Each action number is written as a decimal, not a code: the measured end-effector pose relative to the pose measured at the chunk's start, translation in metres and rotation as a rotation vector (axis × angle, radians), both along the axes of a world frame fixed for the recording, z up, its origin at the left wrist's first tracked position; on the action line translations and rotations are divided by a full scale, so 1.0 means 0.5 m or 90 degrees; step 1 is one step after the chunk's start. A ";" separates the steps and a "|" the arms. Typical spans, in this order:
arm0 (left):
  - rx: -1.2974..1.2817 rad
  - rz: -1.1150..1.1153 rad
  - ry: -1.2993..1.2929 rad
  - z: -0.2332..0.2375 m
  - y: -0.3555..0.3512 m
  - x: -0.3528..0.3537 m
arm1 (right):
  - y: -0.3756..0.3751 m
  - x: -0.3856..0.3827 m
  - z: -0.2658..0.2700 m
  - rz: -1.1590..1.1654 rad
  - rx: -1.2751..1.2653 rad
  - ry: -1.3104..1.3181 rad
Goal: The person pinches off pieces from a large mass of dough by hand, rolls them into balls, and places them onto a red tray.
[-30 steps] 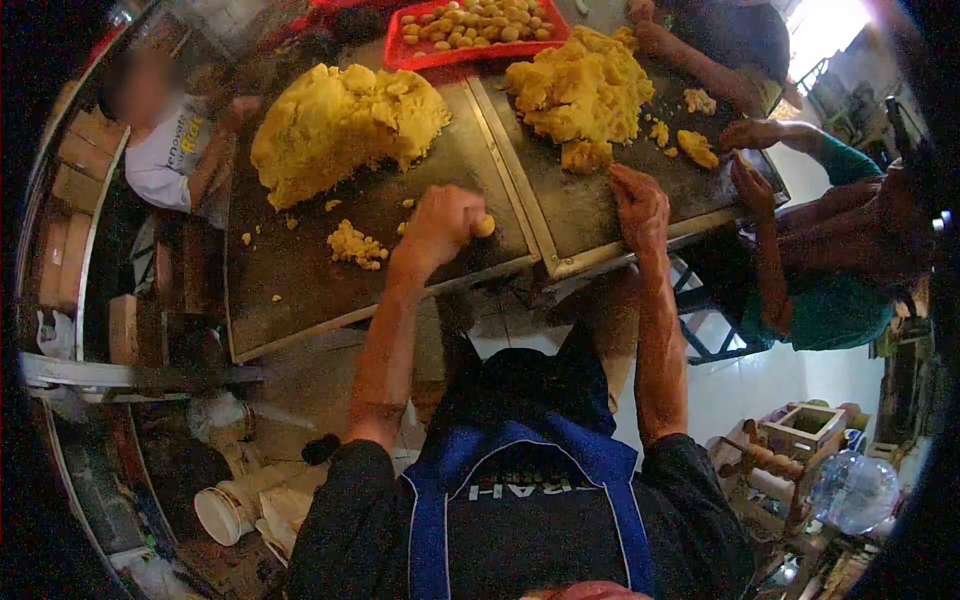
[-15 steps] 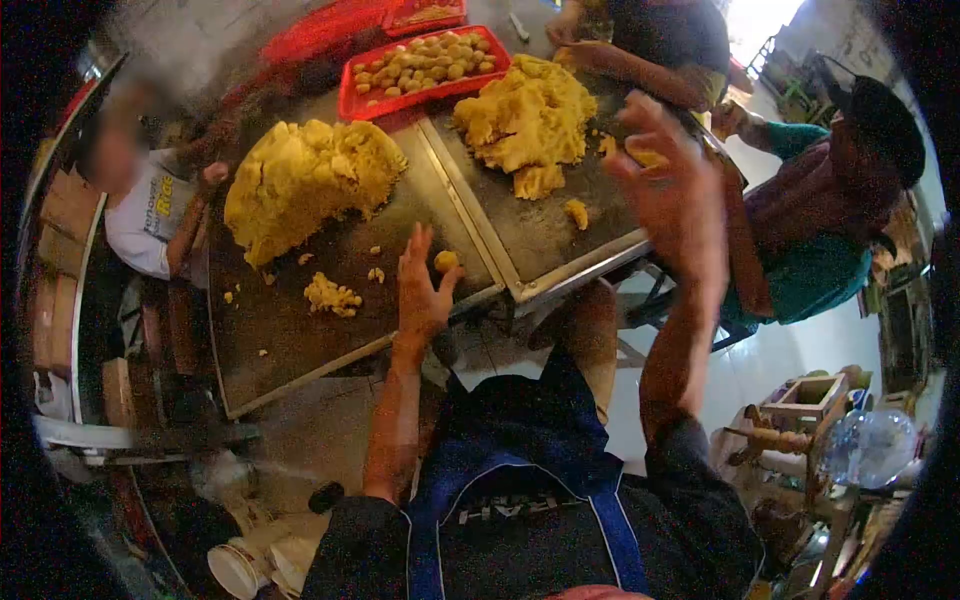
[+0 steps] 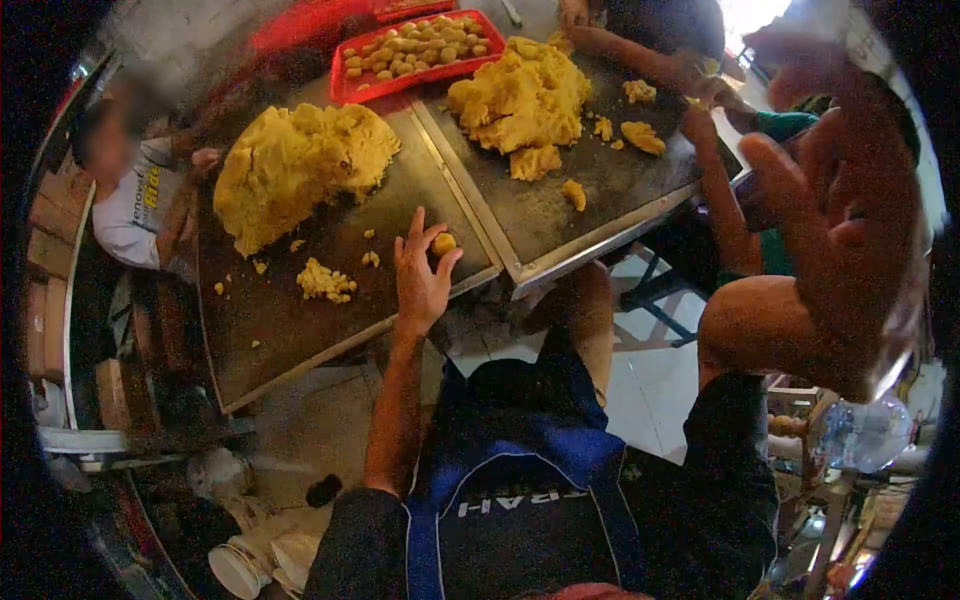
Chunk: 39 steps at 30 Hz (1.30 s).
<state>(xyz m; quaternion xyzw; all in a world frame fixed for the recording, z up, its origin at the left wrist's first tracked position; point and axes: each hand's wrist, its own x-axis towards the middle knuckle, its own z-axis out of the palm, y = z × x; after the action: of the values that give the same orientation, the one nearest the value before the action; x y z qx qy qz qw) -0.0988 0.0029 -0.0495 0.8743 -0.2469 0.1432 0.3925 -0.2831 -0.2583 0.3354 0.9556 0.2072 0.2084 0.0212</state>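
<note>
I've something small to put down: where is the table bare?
Bare patches: between the left yellow mound and the metal strip; and between the frontmost lump and the right table's front edge. Crowded: the ball-filled red tray; the right mound, with co-workers' hands nearby.

The left hand (image 3: 422, 282) held a yellow ball (image 3: 443, 243) between thumb and forefinger over the table (image 3: 285, 350). The right hand (image 3: 835, 160) was raised near the camera, fingers spread. Two yellow dough masses, left (image 3: 300, 170) and right (image 3: 525, 95), lay on either side of a metal seam (image 3: 455, 180). Beyond, a red tray (image 3: 338, 90) contained numerous balls (image 3: 420, 45). Loose crumbs (image 3: 326, 282) lay left of the left hand.
</note>
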 end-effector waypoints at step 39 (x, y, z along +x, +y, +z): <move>-0.829 -0.013 0.376 -0.004 0.036 0.021 | -0.080 0.255 -0.661 -0.166 0.362 0.247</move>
<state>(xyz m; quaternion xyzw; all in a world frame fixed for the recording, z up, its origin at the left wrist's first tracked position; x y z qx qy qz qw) -0.0882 0.0210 -0.0518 0.4624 -0.0031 0.0151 0.8865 -0.1557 -0.2984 0.0051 0.9634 0.0172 0.0682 -0.2587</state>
